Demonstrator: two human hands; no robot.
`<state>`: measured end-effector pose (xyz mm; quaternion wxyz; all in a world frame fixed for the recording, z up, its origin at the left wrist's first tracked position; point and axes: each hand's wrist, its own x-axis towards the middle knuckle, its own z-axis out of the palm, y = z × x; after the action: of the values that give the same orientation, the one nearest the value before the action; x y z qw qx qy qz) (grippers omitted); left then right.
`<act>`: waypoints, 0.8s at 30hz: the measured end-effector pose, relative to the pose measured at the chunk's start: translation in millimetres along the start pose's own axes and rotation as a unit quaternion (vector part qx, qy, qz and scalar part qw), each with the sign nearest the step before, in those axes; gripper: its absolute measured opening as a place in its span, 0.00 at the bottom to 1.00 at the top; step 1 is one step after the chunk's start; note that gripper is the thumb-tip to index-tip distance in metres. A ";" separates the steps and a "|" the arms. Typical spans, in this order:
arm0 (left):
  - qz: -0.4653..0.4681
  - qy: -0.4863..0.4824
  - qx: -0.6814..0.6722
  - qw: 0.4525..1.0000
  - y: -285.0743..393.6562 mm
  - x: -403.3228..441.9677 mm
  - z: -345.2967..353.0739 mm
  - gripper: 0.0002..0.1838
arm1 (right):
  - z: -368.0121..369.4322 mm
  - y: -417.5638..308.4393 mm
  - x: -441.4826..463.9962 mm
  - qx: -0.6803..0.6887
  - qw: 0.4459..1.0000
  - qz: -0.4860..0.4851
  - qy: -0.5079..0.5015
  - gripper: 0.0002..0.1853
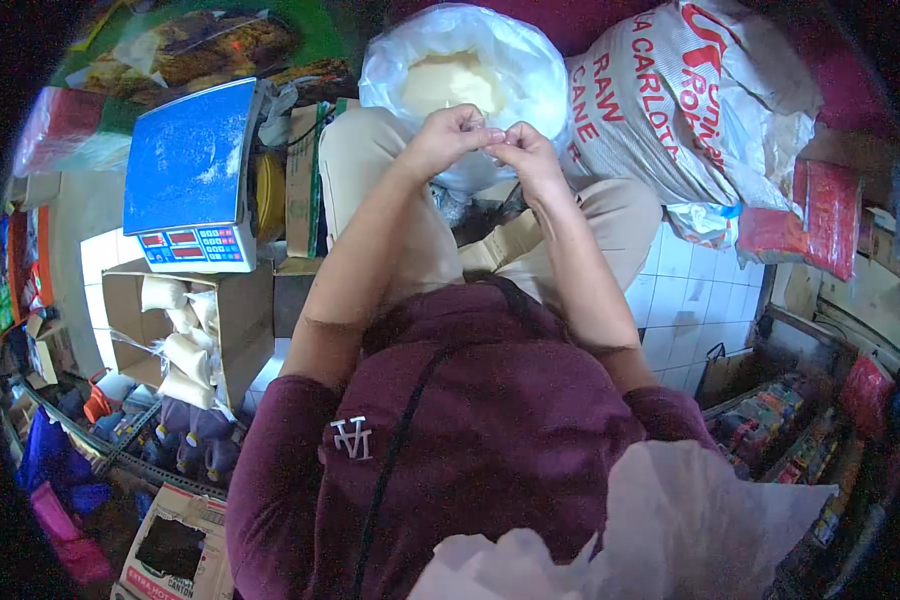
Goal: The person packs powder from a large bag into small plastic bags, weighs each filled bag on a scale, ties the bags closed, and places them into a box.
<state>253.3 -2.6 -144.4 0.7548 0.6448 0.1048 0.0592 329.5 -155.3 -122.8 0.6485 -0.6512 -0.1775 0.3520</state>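
My left hand (455, 142) and my right hand (530, 160) meet over the near edge of an open white plastic-lined sack (385, 75). Both have their fingertips pinched together, thumbs almost touching. Whatever is between them is too small and clear to make out; it could be thin plastic film. Inside the sack, just beyond the hands, lies pale yellowish grainy stuff (455, 82). A thin, whitish plastic bag or sheet (670, 520) is blurred across the lower right, close to my shirt.
A scale with a blue platform (190, 150) stands at left. Below it, a cardboard box (245, 320) holds several filled clear packets (185, 360). A printed "RAW CANE" sack (650, 90) leans at right, above a red plastic-wrapped pack (820, 220). White tiles (685, 300) cover the floor.
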 end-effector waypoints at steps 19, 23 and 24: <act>0.164 0.169 0.350 0.907 26.7 -26.9 21.9 0.13 | -17.3 12.0 -12.2 0.027 0.991 -0.022 0.133 0.11; 0.289 -0.008 0.488 0.823 46.6 -37.2 45.5 0.10 | -39.1 -17.1 -19.6 0.069 0.987 -0.063 0.132 0.11; 0.344 -0.055 0.515 0.783 51.0 -36.9 47.7 0.08 | -45.0 -22.3 -18.4 -0.011 0.986 -0.099 0.134 0.10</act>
<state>231.0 -48.5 -84.2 0.2442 0.9331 -0.1511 0.2166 352.8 -198.2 -101.0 0.6907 -0.6791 -0.1562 0.1933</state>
